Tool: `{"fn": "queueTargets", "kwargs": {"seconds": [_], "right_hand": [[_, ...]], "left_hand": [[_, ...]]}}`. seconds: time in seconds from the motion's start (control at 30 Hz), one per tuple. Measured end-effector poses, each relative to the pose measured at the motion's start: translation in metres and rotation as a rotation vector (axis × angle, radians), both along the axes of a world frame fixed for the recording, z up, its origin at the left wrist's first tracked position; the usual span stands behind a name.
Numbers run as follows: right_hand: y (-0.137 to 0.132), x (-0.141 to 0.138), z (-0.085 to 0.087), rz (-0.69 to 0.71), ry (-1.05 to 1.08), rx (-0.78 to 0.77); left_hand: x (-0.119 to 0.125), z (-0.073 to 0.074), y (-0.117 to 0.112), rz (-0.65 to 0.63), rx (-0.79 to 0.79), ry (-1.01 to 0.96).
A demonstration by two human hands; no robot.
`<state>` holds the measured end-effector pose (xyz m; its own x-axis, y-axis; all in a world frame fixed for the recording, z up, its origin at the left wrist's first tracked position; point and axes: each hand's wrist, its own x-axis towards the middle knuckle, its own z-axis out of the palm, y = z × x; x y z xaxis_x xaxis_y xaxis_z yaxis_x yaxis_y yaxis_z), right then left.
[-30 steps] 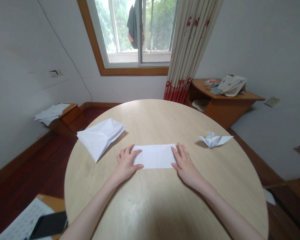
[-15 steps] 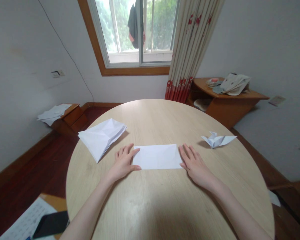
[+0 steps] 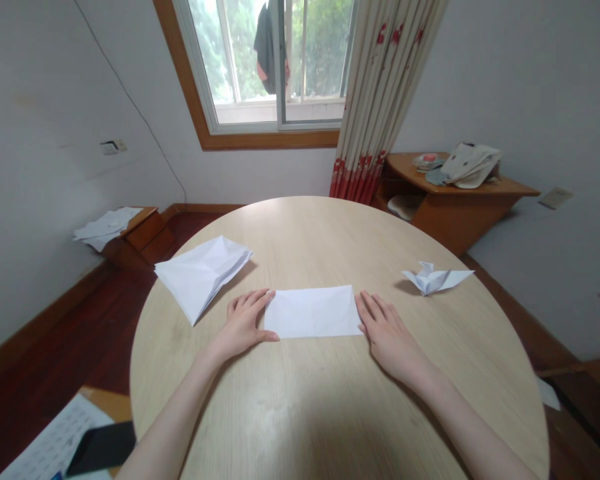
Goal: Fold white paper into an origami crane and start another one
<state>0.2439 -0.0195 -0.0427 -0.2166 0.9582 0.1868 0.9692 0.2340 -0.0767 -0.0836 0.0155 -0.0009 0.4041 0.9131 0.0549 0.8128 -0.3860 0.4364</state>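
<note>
A white rectangle of paper (image 3: 314,312), with faint creases, lies flat on the round wooden table (image 3: 280,407). At its left end rests my left hand (image 3: 245,323), thumb touching the near left corner and fingertips by the far left corner. My right hand (image 3: 389,332) lies against the paper's right edge, fingers stretched forward. Both hands are open and grip nothing. Left of my left hand sits a stack of folded white paper (image 3: 205,270), its sheets overlapping. Beyond my right hand stands a folded white paper bird (image 3: 433,279), its neck raised.
At the lower left, a dark phone (image 3: 103,448) lies over a printed sheet (image 3: 55,440). A small wooden cabinet (image 3: 147,233) with papers on top stands at the left wall. A wooden desk (image 3: 460,200) with a pale bag (image 3: 473,165) is at the back right.
My left index finger has drawn back to the paper's left edge. My right fingers have closed in slightly on its right edge. Paper stack and bird have not moved.
</note>
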Motion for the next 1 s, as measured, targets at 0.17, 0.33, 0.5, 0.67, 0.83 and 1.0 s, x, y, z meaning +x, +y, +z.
{"fn": "queueTargets", "kwargs": {"seconds": [0.17,0.33,0.5,0.67,0.83,1.0], "right_hand": [[0.000,-0.002,0.003,0.035,0.008,0.024],[0.000,-0.005,0.011,0.024,-0.013,0.004],[0.001,-0.007,0.017,0.022,0.009,0.008],[0.004,-0.005,0.013,0.003,0.056,-0.009],[0.005,-0.005,0.011,-0.004,0.064,-0.009],[0.004,-0.008,0.015,-0.025,0.063,-0.037]], "left_hand": [[0.000,-0.001,0.001,0.000,0.018,-0.087],[-0.001,-0.004,0.002,-0.016,0.033,-0.177],[0.000,-0.005,0.002,-0.038,0.067,-0.203],[0.000,-0.001,0.001,-0.043,0.099,-0.169],[0.007,0.004,-0.005,-0.124,0.139,-0.139],[0.025,-0.001,-0.016,-0.277,0.202,-0.119]]}}
